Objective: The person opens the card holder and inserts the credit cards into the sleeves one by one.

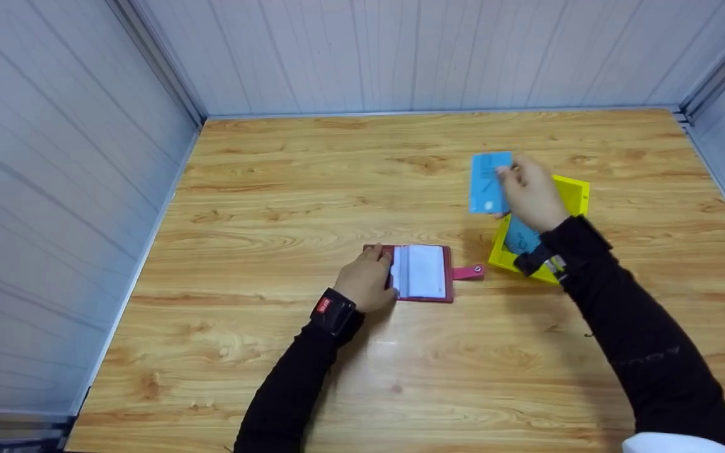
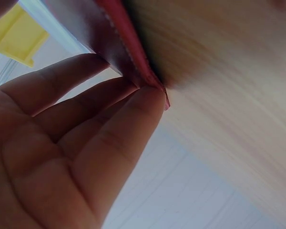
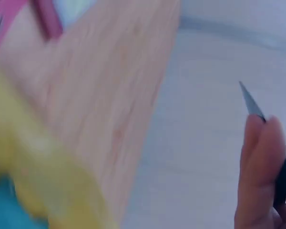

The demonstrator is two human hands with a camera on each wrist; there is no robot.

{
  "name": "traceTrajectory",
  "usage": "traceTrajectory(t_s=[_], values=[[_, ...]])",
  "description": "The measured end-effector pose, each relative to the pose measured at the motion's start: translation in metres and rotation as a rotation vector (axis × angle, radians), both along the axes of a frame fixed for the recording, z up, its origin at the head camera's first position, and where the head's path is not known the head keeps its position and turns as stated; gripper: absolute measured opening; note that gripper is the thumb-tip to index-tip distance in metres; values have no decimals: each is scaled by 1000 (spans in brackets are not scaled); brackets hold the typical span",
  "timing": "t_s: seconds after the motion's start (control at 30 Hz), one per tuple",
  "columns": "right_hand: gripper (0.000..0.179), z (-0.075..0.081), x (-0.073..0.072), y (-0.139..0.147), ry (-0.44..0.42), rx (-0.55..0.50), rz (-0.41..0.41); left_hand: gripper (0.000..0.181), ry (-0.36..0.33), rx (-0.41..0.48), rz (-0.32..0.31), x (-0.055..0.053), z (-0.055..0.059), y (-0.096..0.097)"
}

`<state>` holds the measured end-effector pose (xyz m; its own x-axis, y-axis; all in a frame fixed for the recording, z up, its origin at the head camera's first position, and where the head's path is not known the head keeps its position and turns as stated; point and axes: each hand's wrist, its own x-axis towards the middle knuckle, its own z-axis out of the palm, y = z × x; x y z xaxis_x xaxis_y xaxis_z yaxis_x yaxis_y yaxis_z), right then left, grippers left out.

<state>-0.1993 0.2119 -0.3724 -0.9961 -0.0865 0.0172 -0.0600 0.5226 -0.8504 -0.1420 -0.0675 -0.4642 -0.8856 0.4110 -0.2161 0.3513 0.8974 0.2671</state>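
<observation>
An opened red card holder (image 1: 448, 296) with clear plastic sleeves lies on the table, its pink snap strap (image 1: 467, 272) pointing right. My left hand (image 1: 365, 280) rests on its left cover. The left wrist view shows the fairly straight fingers (image 2: 119, 126) touching the cover's edge (image 2: 138, 57). Up and to the right, my right hand (image 1: 533, 194) pinches a blue card (image 1: 487, 182) by its right side, raised above the table. Seen edge-on in the right wrist view, the card (image 3: 251, 101) sticks out between thumb and finger. Below that hand stands a yellow tray (image 1: 579, 189).
Inside the tray lies more blue card (image 1: 520, 236), partly covered by the right wrist. The wooden table (image 1: 262, 207) is bounded by white panel walls (image 1: 387, 56) at the back and sides.
</observation>
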Motion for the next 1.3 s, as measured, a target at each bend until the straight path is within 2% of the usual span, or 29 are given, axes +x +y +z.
traceTrajectory(t_s=[0.1,0.27,0.5,0.7,0.9,1.13,1.23,1.3], values=[[17,-12,7,-18,-92,-135,81,72,6,4,-1,0,-1,1],[14,-41,14,-40,-194,-260,156,70,31,13,-5,0,-2,1],[11,-78,21,-57,-303,-329,227,71,30,11,8,1,-2,0],[13,-101,27,-63,-364,-357,269,72,14,2,11,1,-1,2],[14,-116,27,-64,-424,-413,266,72,6,-10,20,1,0,3],[16,-120,28,-63,-427,-453,250,69,30,10,33,0,-1,2],[14,-122,28,-64,-425,-471,248,62,56,92,69,0,-1,3],[11,-122,27,-64,-425,-482,247,58,69,203,109,-1,-1,5]])
